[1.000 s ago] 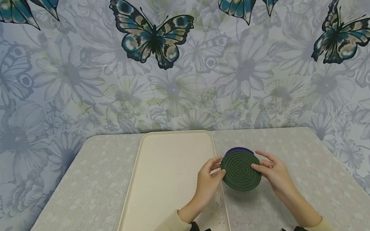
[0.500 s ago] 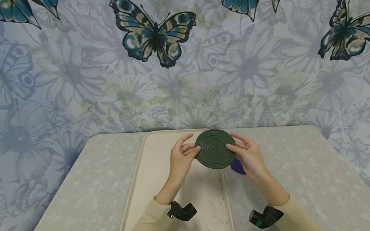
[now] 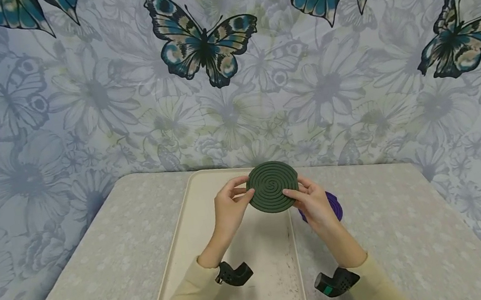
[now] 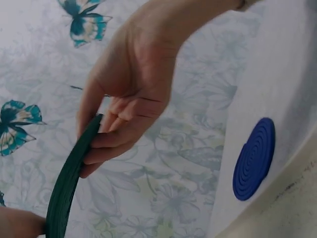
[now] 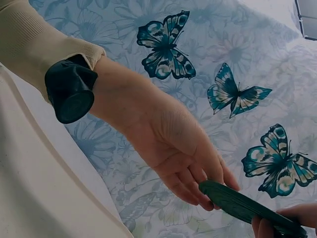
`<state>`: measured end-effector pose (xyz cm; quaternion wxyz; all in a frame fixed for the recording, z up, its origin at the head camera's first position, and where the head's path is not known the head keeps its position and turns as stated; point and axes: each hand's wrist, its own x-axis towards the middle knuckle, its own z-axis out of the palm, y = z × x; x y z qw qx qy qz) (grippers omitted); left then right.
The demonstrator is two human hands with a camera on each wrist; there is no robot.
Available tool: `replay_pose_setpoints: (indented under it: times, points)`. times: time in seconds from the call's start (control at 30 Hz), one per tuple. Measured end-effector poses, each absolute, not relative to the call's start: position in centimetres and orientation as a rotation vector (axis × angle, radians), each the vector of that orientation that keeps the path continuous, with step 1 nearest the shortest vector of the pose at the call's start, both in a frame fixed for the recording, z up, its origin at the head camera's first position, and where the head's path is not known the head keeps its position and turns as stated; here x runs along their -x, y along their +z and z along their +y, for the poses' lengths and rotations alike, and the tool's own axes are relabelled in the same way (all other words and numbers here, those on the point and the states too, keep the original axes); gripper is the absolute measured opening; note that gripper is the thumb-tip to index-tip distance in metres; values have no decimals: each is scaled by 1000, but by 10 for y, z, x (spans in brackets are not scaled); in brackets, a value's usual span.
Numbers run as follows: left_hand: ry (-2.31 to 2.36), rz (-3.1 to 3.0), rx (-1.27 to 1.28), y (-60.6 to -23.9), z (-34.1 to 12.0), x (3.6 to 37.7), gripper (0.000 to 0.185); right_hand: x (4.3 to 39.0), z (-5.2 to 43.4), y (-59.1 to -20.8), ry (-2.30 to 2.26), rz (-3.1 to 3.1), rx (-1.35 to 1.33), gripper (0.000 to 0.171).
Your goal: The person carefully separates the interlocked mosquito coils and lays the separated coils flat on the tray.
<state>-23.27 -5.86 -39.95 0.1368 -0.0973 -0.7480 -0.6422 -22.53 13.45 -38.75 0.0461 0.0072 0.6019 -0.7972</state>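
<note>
A flat dark green disc, ridged in a spiral like a coiled rope (image 3: 273, 187), is held up over the far part of the tray, its face toward the head camera. My left hand (image 3: 227, 212) grips its left edge between thumb and fingers. On the opposite edge, my right hand (image 3: 314, 206) pinches it with the thumb in front and fingers behind. Seen edge-on in the left wrist view, the green disc (image 4: 67, 188) looks thin and slightly bowed. A similar purple spiral disc (image 3: 335, 207) lies on the table, partly hidden behind my right hand.
A cream rectangular tray (image 3: 209, 189) with dark specks near its front right lies on the grey patterned table (image 3: 396, 221). Behind the table hangs a flowered backdrop (image 3: 125, 109) with butterflies. Black cameras are strapped to both wrists.
Both hands have carried the green disc left and upward, from over the purple disc to above the tray. The purple disc now shows to the right of the tray.
</note>
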Motion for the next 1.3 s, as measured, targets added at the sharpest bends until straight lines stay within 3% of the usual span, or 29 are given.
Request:
replay_pose_setpoints:
  times: [0.3,0.57,0.73,0.93,1.3]
  points:
    - [-1576,-2389,553,-401,-49,221,27,220,132,-382,-2494,1773,41,56]
    - [-2001,-2318,471,-399,-46,223,35,215,129,-380,-2345,1947,373,51]
    - [-2113,-2337,478,-395,-47,222,39,216,128,-384,-2249,2061,547,62]
    - [-1956,-2415,546,-395,-46,219,41,218,128,-389,-2251,2084,572,74]
    - [-2205,-2376,358,-392,-42,218,41,219,123,-398,-2234,2152,570,62]
